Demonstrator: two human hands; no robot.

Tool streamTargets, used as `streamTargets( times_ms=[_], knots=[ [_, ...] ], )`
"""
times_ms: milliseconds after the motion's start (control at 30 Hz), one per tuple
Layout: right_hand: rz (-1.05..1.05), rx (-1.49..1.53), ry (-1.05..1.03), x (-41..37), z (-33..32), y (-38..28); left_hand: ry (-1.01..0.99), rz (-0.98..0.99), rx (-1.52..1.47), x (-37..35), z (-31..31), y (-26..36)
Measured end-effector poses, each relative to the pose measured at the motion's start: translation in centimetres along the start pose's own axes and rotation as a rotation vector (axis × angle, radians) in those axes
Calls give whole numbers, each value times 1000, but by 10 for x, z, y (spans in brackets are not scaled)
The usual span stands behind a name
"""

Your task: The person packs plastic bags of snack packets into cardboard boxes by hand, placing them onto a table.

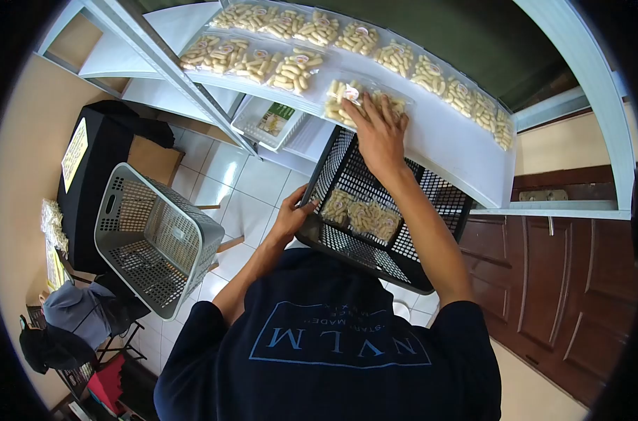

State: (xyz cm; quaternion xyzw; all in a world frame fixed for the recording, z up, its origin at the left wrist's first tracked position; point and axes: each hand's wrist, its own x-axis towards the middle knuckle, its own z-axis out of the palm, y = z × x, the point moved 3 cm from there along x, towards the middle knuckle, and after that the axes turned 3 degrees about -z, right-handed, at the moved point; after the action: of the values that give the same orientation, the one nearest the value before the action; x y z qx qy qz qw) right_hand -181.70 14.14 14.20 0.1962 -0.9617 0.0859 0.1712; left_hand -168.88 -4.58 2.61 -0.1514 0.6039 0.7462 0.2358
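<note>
1. Resting on the front edge of the flat white shelf board, the right hand has its fingers spread and unclosed.
2. Beneath those fingers, on the board's front edge, lie two clear plastic packets of pale, stubby, finger-shaped pieces; the hand touches them from above and partly covers them.
3. Below the front edge of the board, the left hand grips the side rim of a rectangular black plastic basket with mesh walls, well apart from the packets under the right hand.
4. Inside that basket, lower than the board, two similar clear packets of tan pieces lie side by side, nearer the left hand than the right.
5. Along the board's back edge runs a row of matching clear packets with small round labels; more stand in front of it at the board's left end.
6. Left of the board and lower down sits a tall grey perforated plastic basket; right of and below it is a brown panelled wooden door.
</note>
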Motion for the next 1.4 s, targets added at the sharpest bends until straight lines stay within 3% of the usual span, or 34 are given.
streamTargets(
  times_ms=[100, 200, 267, 400, 467, 633, 667, 700, 733, 767, 867, 933, 1000, 1067, 1100, 1133, 1167, 1233, 1300, 1333, 1400],
  knots=[
    [13, 84, 73, -29, -34, 9, -8, -22, -7, -1, 0, 0],
    [-15, 328, 56, -61, -82, -2, -12, -26, -4, 0, -1, -3],
    [87, 591, -39, -79, -105, -14, -3, -13, -12, 2, -1, -3],
    [169, 729, -262, -130, -39, 2, 11, -24, 17, 3, -1, -3],
    [204, 736, -617, -152, 17, 13, 3, -24, 8, 1, 1, 1],
    [316, 727, -627, -175, 118, 16, -3, 3, 9, 5, 0, -4],
    [210, 546, -623, -168, 111, 7, 20, 11, 59, 6, -2, -7],
    [301, 496, -641, -174, 132, 3, 38, 18, 109, 7, -4, -9],
    [161, 470, -587, -189, 166, 3, 23, 27, 100, 9, -5, -11],
    [74, 470, -627, -194, 170, -6, 2, 34, 101, 9, -4, -10],
    [157, 306, -731, -174, 111, -25, 23, -17, 47, 3, 0, -2],
    [142, 569, -1021, -152, 94, -20, 6, -2, 31, 7, -3, -8],
    [135, 751, -924, -119, 37, 1, -1, 15, 42, 9, -5, -10],
    [98, 902, -517, -81, -35, 39, -4, 10, 45, 7, -3, -6],
    [119, 883, -391, -69, -60, 67, -2, 2, 48, 6, -2, -5],
    [310, 812, -235, -63, -77, 101, -5, 1, 48, 5, -1, -5],
    [227, 693, 39, -56, -88, 138, -7, 0, 45, 5, -1, -4],
    [355, 405, 330, -45, -110, 199, -8, 1, 42, 6, -1, -4],
    [697, 192, 193, -44, -105, 268, -6, 12, 39, 7, -2, -5],
    [693, 194, 192, -43, -99, 282, -2, 14, 38, 7, -2, -4],
    [719, -226, 80, -48, -82, 300, 4, 2, 60, 6, -2, -3]
  ],
)
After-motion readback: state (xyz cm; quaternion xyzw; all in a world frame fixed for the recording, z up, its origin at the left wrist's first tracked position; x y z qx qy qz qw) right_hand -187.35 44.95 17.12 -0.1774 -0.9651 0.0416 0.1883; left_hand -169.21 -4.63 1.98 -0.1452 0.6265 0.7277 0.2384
